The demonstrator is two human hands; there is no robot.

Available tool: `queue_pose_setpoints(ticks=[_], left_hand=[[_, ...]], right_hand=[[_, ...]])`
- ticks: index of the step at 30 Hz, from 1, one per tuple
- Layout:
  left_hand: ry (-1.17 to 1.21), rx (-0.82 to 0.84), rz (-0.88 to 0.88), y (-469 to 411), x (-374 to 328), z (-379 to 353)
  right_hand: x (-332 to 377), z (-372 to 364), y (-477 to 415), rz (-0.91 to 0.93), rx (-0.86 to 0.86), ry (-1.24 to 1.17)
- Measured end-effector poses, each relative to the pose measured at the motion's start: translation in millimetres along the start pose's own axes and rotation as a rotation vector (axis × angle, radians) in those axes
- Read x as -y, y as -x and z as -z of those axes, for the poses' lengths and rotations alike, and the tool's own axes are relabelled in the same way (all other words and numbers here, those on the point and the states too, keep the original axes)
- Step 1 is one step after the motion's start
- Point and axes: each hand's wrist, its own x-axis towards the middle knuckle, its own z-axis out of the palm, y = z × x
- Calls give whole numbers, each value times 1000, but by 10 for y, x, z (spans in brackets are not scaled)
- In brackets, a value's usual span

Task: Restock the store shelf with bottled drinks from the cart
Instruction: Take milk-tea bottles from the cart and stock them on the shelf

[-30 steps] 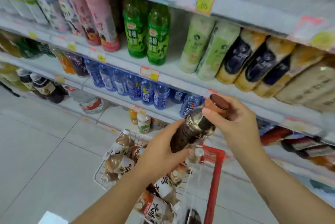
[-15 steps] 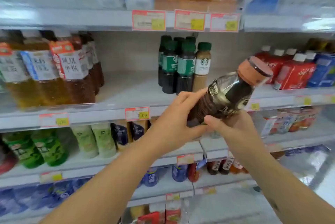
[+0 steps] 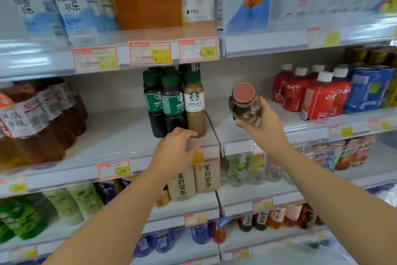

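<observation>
My right hand [image 3: 263,127] grips a dark coffee bottle [image 3: 245,104] with a brown-pink cap, held above the shelf [image 3: 120,135] and tipped with its cap toward me. It hangs over a bare stretch of shelf, right of the green-capped coffee bottles [image 3: 165,101] and the tan latte bottle [image 3: 194,105]. My left hand [image 3: 176,148] holds nothing and reaches with loosely bent fingers toward the foot of the latte bottle, at the shelf's front edge. The cart is out of view.
Large brown tea bottles [image 3: 36,123] fill the shelf's left end; red pouches [image 3: 315,90] and blue packs [image 3: 367,88] stand on the right. Shelves above and below are packed with drinks. Price tags [image 3: 198,50] line the shelf edges.
The view rose from the cart to the shelf. My left hand let go of the coffee bottle and moved to the shelf edge; my right hand alone raised it toward the shelf.
</observation>
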Motion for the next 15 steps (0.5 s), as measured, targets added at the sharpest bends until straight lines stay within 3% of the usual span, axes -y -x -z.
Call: queue_pose_setpoints(ticks=[9,15], left_hand=[[-42,-64,-8,-95,54,-117],[-17,-109,-23,-111,102,-118]], right_hand=[[-336,-243,-643,-95,46,143],[-394,-385,-745,-216,8,44]])
